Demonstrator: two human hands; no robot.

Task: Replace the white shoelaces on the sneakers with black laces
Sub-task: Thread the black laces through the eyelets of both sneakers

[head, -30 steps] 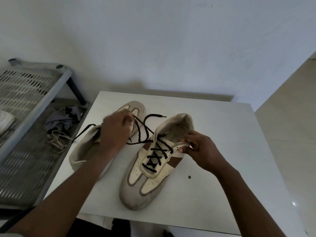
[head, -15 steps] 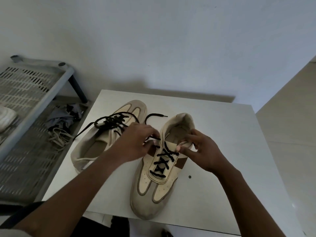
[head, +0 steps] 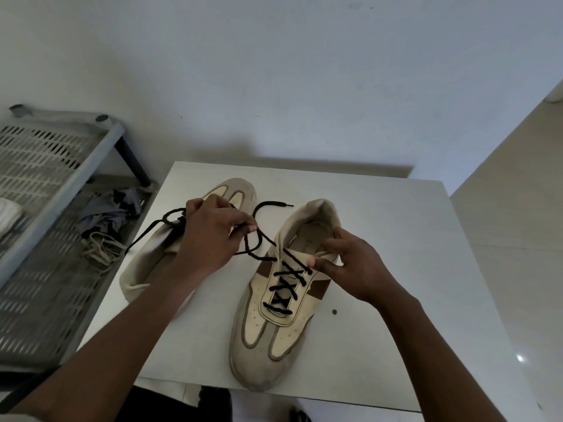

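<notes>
A: How does the left hand [head: 210, 236] sit?

B: Its forearm runs in from seven o'clock. The hand hangs back-up over the far sneaker [head: 234, 193], which lies at ten o'clock on the white table [head: 396, 239] with its toe toward one o'clock. The fingers are curled, and thumb and forefinger pinch a strand of the black lace [head: 285, 274].

A: Where does that lace go?

B: From the pinch it loops down and crosses to the near sneaker [head: 280, 324], which lies mid-table with its toe at six o'clock and heel at twelve. There it runs in crosses through the eyelets. One free end, tip and all, lies on the table at twelve o'clock from the pinch, between the two shoes.

A: And the right hand [head: 353, 266]?

B: Its forearm comes in from five o'clock. The hand grips the near sneaker at its opening, on the three o'clock side. The fingers are curled round the tongue or the flap beside it; I cannot tell which. The thumb presses beside the topmost lace crossing.

A: Is the far sneaker laced?

B: A second black lace [head: 170, 217] bunches at its throat, partly hidden by the left hand. One strand trails toward eight o'clock to the table's edge.

A: And the white laces [head: 100, 251]?

B: They lie in a pale tangle on the grey slatted rack [head: 45, 269] at nine o'clock from the table, just beside a crumpled grey cloth [head: 103, 214].
</notes>
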